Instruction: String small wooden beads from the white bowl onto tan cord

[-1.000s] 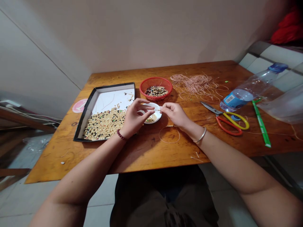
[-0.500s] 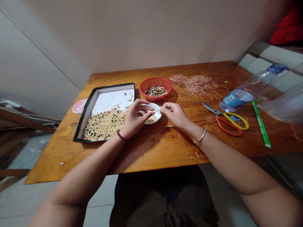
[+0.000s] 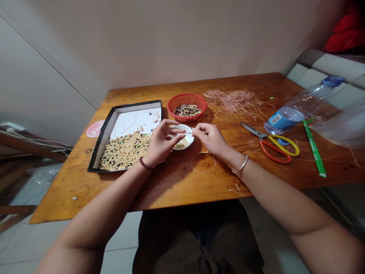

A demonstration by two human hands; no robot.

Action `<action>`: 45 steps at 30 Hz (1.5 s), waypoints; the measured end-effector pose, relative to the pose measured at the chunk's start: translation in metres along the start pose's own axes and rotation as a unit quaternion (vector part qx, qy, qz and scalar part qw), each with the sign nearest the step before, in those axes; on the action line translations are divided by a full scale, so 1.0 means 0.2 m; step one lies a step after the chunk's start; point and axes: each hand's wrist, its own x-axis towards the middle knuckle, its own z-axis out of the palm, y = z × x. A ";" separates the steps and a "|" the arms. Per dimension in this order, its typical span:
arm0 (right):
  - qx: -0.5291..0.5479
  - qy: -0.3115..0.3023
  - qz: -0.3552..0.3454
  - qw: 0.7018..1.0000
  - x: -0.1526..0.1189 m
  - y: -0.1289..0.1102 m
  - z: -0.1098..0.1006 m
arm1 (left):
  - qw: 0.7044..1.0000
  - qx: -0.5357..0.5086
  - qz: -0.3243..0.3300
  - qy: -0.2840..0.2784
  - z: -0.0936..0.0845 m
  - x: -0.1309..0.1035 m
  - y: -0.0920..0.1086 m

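Over a small white dish (image 3: pixel 191 141) with pale beads in it, my two hands meet almost fingertip to fingertip. My left hand (image 3: pixel 163 140) pinches one end of a thin cord between thumb and fingers. My right hand (image 3: pixel 209 137) is closed on the same cord, which spans the short gap; a tiny bead seems to be on it there. Below my right hand the thin cord (image 3: pixel 203 172) hangs in a loop with a short row of pale beads (image 3: pixel 204 152). The right fingertips partly hide what they grip.
A black-edged tray (image 3: pixel 95 150) of mixed beads lies left. Behind the dish stands a red basket (image 3: pixel 186 97) with beads, beside a tangle of pink cord (image 3: pixel 234 101). Scissors (image 3: pixel 275 154), a plastic bottle (image 3: pixel 288 114) and a green strip (image 3: pixel 315 150) lie right.
Both hands keep nearly the same pose and place over the dish. The whole view has shifted very slightly.
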 end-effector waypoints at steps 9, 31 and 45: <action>0.014 -0.002 0.004 1.000 0.00 -0.01 0.01 | 1.000 -0.026 -0.001 -0.012 0.00 0.00 -0.01; -0.027 -0.019 -0.014 0.999 -0.02 -0.02 0.01 | 0.999 0.037 0.014 -0.021 0.01 -0.02 0.01; 0.131 -0.070 0.071 0.986 0.00 0.01 0.02 | 0.997 0.063 0.037 0.007 0.01 -0.03 0.02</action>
